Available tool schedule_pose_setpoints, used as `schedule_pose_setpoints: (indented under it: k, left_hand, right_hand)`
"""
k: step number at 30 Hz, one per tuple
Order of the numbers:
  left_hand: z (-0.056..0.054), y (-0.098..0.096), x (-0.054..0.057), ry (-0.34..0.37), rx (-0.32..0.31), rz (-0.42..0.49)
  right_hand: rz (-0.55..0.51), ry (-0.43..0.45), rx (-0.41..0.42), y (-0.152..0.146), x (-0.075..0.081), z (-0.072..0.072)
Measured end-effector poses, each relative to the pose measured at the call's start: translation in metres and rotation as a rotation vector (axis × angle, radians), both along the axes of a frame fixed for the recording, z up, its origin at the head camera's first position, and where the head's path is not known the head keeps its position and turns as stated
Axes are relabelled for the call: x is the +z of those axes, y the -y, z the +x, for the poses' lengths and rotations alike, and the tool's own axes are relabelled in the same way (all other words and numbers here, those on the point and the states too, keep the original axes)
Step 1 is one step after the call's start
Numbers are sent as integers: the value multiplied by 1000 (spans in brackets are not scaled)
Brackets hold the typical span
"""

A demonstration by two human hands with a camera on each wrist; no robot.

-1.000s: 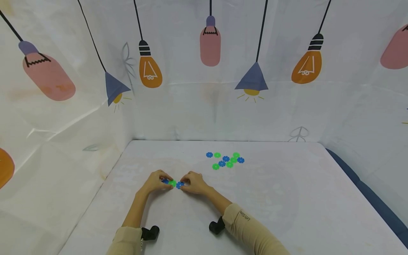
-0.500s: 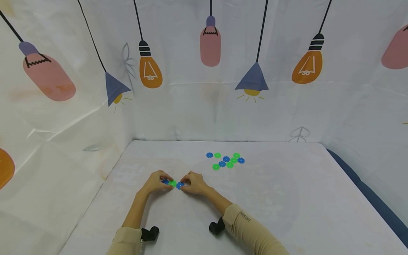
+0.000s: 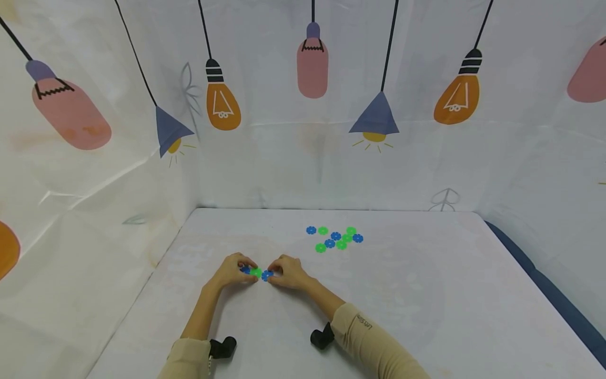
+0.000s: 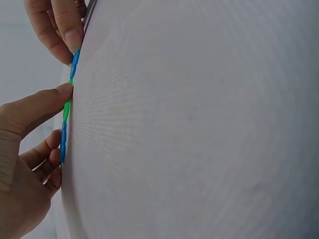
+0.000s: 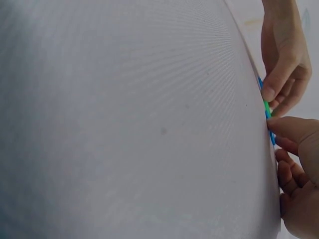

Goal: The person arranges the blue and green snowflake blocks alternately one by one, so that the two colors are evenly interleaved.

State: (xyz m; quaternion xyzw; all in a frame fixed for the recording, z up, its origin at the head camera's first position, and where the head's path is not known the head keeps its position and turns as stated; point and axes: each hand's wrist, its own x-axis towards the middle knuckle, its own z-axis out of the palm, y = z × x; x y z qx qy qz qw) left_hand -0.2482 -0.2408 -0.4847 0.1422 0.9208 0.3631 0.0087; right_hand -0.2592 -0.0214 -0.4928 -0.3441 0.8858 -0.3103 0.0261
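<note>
My left hand [image 3: 233, 270] pinches a green notched disc [image 3: 256, 272] between thumb and finger, low over the table. A blue notched disc [image 3: 245, 269] adjoins the green one on its left, under my fingers. My right hand [image 3: 288, 272] pinches another blue disc [image 3: 266, 276] by its right side. That blue disc's left edge meets or nearly meets the green disc; whether they interlock I cannot tell. Edge-on in the left wrist view, the green disc [image 4: 67, 110] lies in one line with the lower blue disc [image 4: 63, 142] and the upper blue disc [image 4: 75, 64].
Several loose blue and green discs [image 3: 335, 236] lie scattered toward the back of the white table [image 3: 426, 295]. A white sheet printed with lamps [image 3: 265, 163] hangs behind and at both sides. Black wrist devices [image 3: 322, 336] sit at both cuffs.
</note>
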Motion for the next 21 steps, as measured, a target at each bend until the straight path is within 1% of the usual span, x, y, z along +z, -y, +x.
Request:
schedule_pose_setpoints:
  k: [3,10,16,21]
  left_hand:
    - [0,0,0,4,1,3]
    - [-1,0,0,13,2,-21]
    - [-1,0,1,7,-2,-6]
    - [-1,0,0,12,4,-11]
  right_hand:
    - [-5,1,1,0,0,0]
    - [-4,-16,12,0,-1,-1]
    - [-3,-17,7,0,-1,-1]
    - [-6,-26,9,0,-2,-2]
